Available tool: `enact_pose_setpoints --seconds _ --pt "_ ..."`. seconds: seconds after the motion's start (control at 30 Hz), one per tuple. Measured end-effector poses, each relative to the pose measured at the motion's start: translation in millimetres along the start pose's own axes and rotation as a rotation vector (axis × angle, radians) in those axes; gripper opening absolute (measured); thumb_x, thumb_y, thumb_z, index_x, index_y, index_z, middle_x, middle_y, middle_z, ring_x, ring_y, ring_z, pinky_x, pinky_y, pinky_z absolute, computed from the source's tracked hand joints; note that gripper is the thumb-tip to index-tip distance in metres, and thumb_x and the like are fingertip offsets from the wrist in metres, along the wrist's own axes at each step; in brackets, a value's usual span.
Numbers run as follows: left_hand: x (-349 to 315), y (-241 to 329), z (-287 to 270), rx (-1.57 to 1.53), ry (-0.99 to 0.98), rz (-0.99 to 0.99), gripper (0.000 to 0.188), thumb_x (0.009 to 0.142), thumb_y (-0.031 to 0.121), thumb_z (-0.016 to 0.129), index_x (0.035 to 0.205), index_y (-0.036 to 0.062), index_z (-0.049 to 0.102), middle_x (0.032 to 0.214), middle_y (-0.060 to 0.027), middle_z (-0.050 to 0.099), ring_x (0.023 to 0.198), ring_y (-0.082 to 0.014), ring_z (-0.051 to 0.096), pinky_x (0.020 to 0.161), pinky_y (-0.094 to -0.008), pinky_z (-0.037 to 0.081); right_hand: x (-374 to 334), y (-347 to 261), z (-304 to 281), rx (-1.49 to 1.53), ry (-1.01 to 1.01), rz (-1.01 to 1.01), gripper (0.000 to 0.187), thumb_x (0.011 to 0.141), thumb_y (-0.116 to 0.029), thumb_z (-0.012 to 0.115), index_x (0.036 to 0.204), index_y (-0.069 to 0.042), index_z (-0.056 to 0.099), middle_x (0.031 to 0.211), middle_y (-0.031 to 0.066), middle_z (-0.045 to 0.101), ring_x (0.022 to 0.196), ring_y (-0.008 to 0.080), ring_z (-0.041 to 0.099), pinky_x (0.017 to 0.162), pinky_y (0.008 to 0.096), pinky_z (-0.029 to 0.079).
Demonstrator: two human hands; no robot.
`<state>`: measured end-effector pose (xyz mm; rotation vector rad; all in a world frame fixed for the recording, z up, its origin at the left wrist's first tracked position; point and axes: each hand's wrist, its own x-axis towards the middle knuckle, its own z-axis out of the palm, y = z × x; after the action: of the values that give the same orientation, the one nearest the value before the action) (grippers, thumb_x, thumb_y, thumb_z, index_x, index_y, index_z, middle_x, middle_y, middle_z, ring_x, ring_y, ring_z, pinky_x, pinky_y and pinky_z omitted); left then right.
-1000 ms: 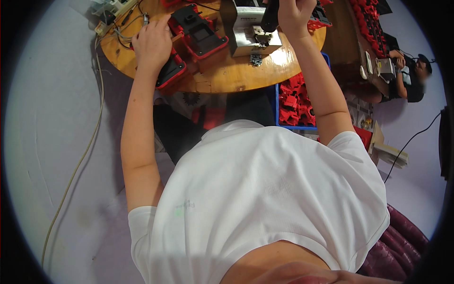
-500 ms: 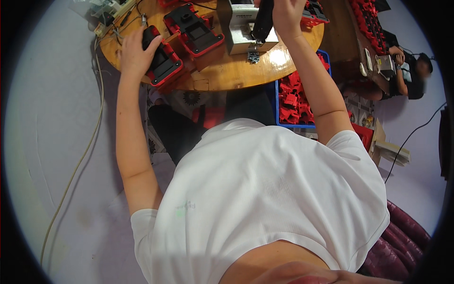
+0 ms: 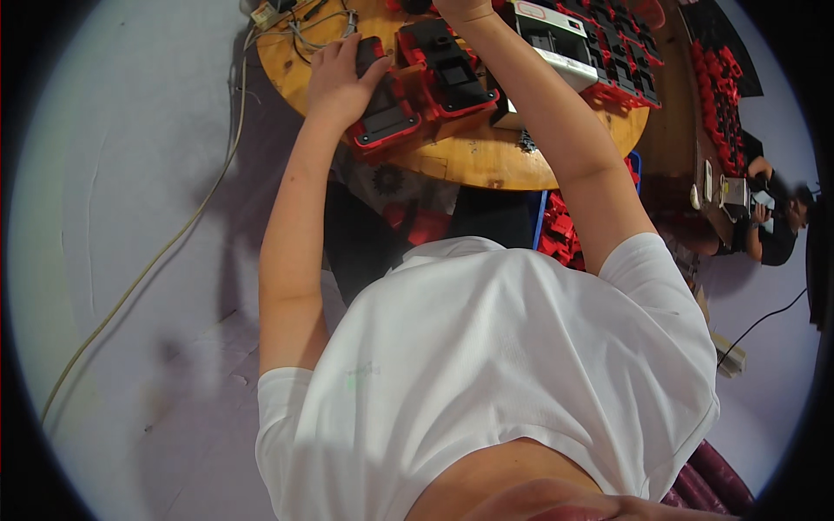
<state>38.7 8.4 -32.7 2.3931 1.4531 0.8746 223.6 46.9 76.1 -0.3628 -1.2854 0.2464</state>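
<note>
My left hand grips a black plastic housing with a red rim near the left edge of the round wooden table. Its thumb lies across the top and its fingers reach over the far end. Just right of it sits a second black-and-red housing, with a round knob-like part at its far end. My right hand is at the top edge of the picture, above the second housing, its fingers mostly cut off. A dark piece beside it appears to be the black electric screwdriver it holds.
Behind my right forearm stands a metal box, with small screws by it. More black-and-red housings stand at the right. Cables lie at the far left. Below the table a blue crate holds red parts. Another person sits far right.
My right hand has swung left from the metal box with the black electric screwdriver, up to the top edge. My left hand stays on its housing. The whole view has shifted.
</note>
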Motion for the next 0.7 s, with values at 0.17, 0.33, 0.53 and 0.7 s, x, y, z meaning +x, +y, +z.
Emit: enact_pose_setpoints --seconds 0.17,0.33,0.53,0.7 --pt "-7 1 -4 0.025 0.008 -0.039 0.069 0.087 0.054 0.06 0.137 0.007 0.051 0.132 -0.0147 0.053 0.126 -0.0354 0.043 0.104 -0.0435 0.038 -9 13 8 -0.045 -0.038 0.065 0.026 0.098 -0.028 0.059 0.104 -0.007 0.046 0.077 0.0001 0.051 0.061 0.0066 0.048 0.054 0.023 0.043" --pt "-4 6 -5 -0.01 -0.004 -0.03 0.07 0.087 0.055 0.059 0.137 0.0075 0.05 0.133 -0.0144 0.052 0.126 -0.0353 0.043 0.105 -0.0437 0.037 -6 9 12 -0.145 -0.079 0.09 0.026 0.098 -0.026 0.059 0.104 -0.005 0.046 0.079 0.0011 0.052 0.062 0.0075 0.047 0.055 0.0233 0.041" --pt "-5 6 -3 0.011 0.008 -0.021 0.069 0.086 0.051 0.063 0.133 0.0021 0.053 0.133 -0.0164 0.052 0.124 -0.0366 0.044 0.104 -0.044 0.039 -8 23 17 -0.314 -0.067 -0.062 0.034 0.096 -0.033 0.062 0.103 -0.003 0.046 0.08 0.0045 0.052 0.068 0.0127 0.048 0.058 0.0275 0.041" --pt "-1 1 -4 0.031 -0.017 -0.023 0.069 0.085 0.053 0.064 0.133 0.0049 0.053 0.13 -0.0179 0.054 0.122 -0.0375 0.046 0.103 -0.044 0.039 -9 1 3 0.046 -0.065 0.123 0.027 0.101 -0.03 0.053 0.105 -0.005 0.043 0.075 0.0028 0.051 0.062 0.0078 0.049 0.055 0.0246 0.042"
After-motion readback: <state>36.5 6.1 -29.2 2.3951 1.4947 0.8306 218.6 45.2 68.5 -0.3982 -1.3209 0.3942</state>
